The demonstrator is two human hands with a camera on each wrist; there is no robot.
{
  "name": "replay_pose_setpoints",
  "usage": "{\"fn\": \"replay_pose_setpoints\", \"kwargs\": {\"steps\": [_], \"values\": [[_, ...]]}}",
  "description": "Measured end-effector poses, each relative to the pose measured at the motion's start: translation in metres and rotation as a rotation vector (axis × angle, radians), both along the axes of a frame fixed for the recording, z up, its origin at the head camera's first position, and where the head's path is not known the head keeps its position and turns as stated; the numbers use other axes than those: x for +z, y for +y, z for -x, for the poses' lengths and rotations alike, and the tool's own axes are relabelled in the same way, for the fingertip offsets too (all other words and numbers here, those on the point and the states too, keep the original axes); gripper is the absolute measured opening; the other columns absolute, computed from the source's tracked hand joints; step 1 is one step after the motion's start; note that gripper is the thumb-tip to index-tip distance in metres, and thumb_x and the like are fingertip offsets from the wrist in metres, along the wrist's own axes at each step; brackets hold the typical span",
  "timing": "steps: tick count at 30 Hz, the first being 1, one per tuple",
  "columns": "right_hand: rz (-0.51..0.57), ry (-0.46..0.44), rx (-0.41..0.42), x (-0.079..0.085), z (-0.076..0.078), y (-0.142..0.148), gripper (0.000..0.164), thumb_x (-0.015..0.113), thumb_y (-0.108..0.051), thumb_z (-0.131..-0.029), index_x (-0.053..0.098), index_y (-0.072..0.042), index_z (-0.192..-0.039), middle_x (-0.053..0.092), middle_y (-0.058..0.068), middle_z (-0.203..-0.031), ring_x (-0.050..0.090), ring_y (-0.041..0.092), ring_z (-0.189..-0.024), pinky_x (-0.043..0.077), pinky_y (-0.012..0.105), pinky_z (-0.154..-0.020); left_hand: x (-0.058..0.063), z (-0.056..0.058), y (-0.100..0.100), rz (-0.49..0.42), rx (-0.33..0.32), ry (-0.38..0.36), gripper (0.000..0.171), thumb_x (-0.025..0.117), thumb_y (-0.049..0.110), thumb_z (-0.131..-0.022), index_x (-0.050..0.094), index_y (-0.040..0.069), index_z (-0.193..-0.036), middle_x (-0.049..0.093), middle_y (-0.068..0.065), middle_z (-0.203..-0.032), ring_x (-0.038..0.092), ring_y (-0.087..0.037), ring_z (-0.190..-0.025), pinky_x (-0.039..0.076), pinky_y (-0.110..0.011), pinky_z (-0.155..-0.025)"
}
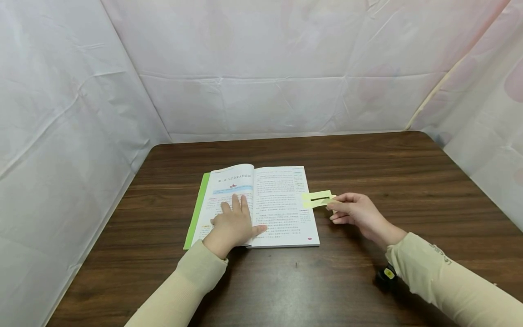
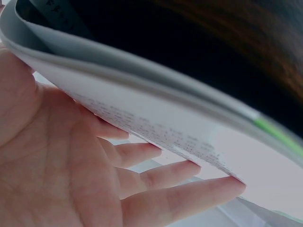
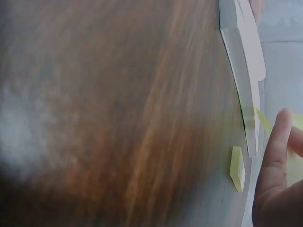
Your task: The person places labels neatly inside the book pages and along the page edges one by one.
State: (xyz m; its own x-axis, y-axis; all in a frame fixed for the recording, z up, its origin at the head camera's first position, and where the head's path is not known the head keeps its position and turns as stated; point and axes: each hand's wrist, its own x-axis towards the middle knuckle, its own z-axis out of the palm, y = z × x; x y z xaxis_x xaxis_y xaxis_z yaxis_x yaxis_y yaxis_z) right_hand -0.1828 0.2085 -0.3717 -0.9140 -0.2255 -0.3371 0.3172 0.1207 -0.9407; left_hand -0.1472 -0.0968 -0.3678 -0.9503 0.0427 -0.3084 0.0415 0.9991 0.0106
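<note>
An open book (image 1: 282, 218) with printed pages lies on the table, a green cover edge showing along its left side. My left hand (image 1: 234, 223) rests on the left page with fingers spread, its thumb reaching across the fold onto the right page. At the book's right edge, my right hand (image 1: 353, 211) pinches a yellow sticky note (image 1: 316, 204) between thumb and fingers. The note overlaps the page margin; whether it sticks there I cannot tell. In the right wrist view, a small yellow sticky note pad (image 3: 236, 169) sits on the table beside the book.
The dark wooden table (image 1: 269, 286) extends around the book on all sides. Pale plastic sheeting (image 1: 245, 104) hangs behind and along both sides. A black device with a yellow mark (image 1: 386, 275) is by the right wrist.
</note>
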Motion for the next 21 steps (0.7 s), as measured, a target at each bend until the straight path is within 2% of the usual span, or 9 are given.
{"fn": "replay_pose_setpoints", "kwargs": {"steps": [12, 21], "values": [[-0.062, -0.035, 0.064, -0.003, -0.003, -0.009, 0.015, 0.069, -0.018, -0.093, 0.066, -0.004, -0.098, 0.071, -0.001, -0.079, 0.062, 0.007, -0.058, 0.056, 0.024, -0.058, -0.001, 0.000, 0.000, 0.002, 0.000, 0.003, 0.103, 0.051, 0.070, -0.090, 0.020, -0.004, -0.155, 0.022, -0.027, -0.161, 0.032, -0.054, -0.138, 0.046, -0.073, -0.085], [-0.124, -0.041, 0.137, -0.005, -0.005, -0.016, 0.031, 0.070, -0.025, -0.093, 0.062, 0.002, -0.106, 0.067, 0.000, -0.081, 0.059, 0.007, -0.058, 0.051, 0.022, -0.054, -0.001, 0.000, 0.000, 0.000, 0.001, 0.003, 0.103, 0.051, 0.070, -0.090, 0.020, -0.003, -0.156, 0.022, -0.027, -0.161, 0.031, -0.054, -0.139, 0.046, -0.073, -0.085]]}}
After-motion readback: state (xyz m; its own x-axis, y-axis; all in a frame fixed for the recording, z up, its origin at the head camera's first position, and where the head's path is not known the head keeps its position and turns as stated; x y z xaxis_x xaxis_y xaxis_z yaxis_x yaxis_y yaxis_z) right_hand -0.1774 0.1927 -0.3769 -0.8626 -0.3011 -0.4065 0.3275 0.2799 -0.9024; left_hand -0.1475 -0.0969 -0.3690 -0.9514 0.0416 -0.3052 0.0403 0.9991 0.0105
